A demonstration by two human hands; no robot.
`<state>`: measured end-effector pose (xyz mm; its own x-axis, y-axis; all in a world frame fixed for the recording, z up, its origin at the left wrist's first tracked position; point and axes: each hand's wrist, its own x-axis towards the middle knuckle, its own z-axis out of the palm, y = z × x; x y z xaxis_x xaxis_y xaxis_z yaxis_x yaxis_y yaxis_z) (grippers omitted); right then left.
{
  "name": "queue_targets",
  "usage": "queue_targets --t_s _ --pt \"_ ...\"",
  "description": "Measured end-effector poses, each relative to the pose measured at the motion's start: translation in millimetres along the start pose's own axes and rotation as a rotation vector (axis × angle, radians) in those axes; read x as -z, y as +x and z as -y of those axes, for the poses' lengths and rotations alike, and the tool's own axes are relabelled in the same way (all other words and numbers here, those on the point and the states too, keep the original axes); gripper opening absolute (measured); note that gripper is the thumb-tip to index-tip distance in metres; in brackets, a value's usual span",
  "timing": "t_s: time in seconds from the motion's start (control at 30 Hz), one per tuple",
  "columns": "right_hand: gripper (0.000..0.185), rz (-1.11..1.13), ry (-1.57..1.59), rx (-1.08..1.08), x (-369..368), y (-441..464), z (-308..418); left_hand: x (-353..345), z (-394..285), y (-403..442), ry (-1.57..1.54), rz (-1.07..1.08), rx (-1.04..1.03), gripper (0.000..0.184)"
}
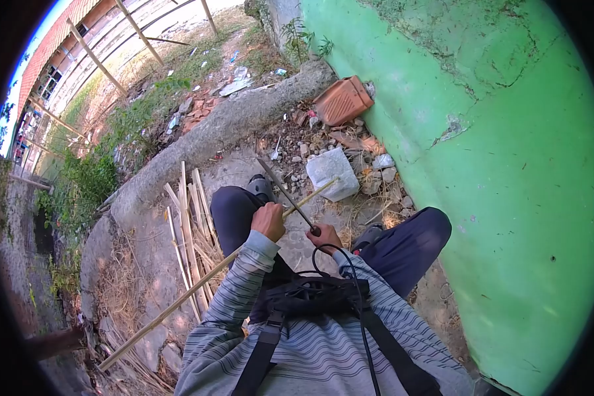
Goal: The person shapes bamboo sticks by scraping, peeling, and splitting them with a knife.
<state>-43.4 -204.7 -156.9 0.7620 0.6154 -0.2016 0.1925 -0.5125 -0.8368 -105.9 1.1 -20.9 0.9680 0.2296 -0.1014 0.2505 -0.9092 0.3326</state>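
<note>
One long strip (168, 311) sits clasped in the left hand (268, 222), apparently for steadiness. The right hand (326, 237) grips a knife (286, 193) (its blade crosses the strip).

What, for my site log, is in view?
Long stick: one, tan, lower left to centre
Knife: one, dark, crossing the stick
Split strips: several, tan, centre-left
Wall: one, green, right
Block: one, white, above centre
Large brick: one, orange, against wall
Rubble: many, grey-brown, beside block
Kerb: one, grey, left
Plants: several, green, left
Litter: several, mostly white, upper left
Posts: several, tan, upper left
Building: one, orange-roofed, upper left
Cable: one, black, lower centre
Straps: two, black, lower centre
Legs: two, dark, centre
Left hand: one, bare, on stick
Right hand: one, bare, on knife
</note>
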Motion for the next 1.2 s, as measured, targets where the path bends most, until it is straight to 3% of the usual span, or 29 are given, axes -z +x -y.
queue_targets --t_s 0.5,0.57,0.8,1.0,1.2 --pt "0.029 -0.074 -0.021 -0.054 -2 2 -5 3 -3 -2 0.004 -0.017 0.018 0.009" --pt "0.028 -0.090 -0.012 -0.142 -6 7 -12 3 -1 0 0.010 -0.027 0.015 0.009" --pt "0.031 -0.059 -0.039 -0.081 1 1 9 2 -4 -1 0.009 -0.043 0.002 0.008" --pt "0.029 -0.097 -0.092 -0.186 1 8 -5 5 -2 -2 0.021 -0.041 0.004 0.008" --pt "0.028 -0.099 -0.064 -0.088 3 -4 14 7 -8 -2 0.016 -0.034 -0.001 0.009"
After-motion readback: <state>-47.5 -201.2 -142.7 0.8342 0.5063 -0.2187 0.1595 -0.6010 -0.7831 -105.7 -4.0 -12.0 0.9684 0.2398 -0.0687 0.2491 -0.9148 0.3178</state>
